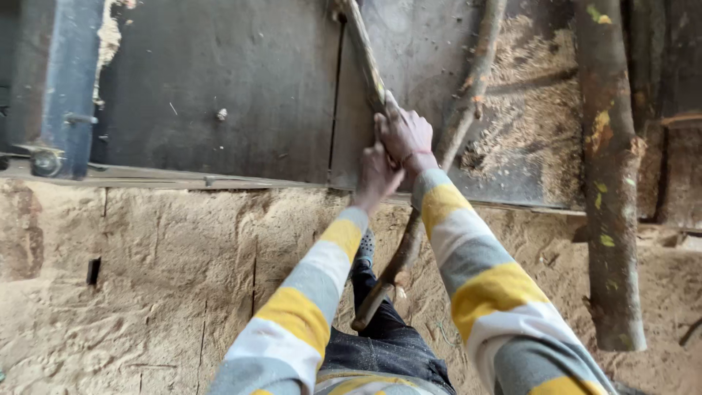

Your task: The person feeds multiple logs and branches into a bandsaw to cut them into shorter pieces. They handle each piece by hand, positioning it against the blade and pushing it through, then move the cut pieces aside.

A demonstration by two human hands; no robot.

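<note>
My right hand point(408, 135) is closed around a thin stick point(363, 51), the fingers wrapped over it from above, and my left hand point(376, 175) sits just under it, touching it, also closed. I believe the left fingers grip the same stick lower down, but the right hand covers part of them, so I cannot be fully sure. The two hands are stacked one on the other, probably because a long, light stick is easier to steer with both hands close together.

The stick goes up from my hands toward the top edge of the picture, leaning a little to the left, across a dark metal plate point(219, 88). Its upper end is cut off by the frame. Both sleeves point(468, 256) have yellow, white and grey stripes and reach forward with the arms almost straight.

Just beside my hands on the right, a second branch point(468, 102), thicker and bent, lies over the plate and continues downward behind my right sleeve to the ground between my arms. Its lower end rests near my dark trousers point(380, 344). Further right a thick log point(610, 183) with rough bark stands apart from my hands, running from the top down to the sawdust point(146, 292).

Sawdust covers the whole lower ground and also lies in a heap on the plate between the branch and the log. At the far left there is a blue metal post point(69, 80) with a small wheel at its foot.
</note>
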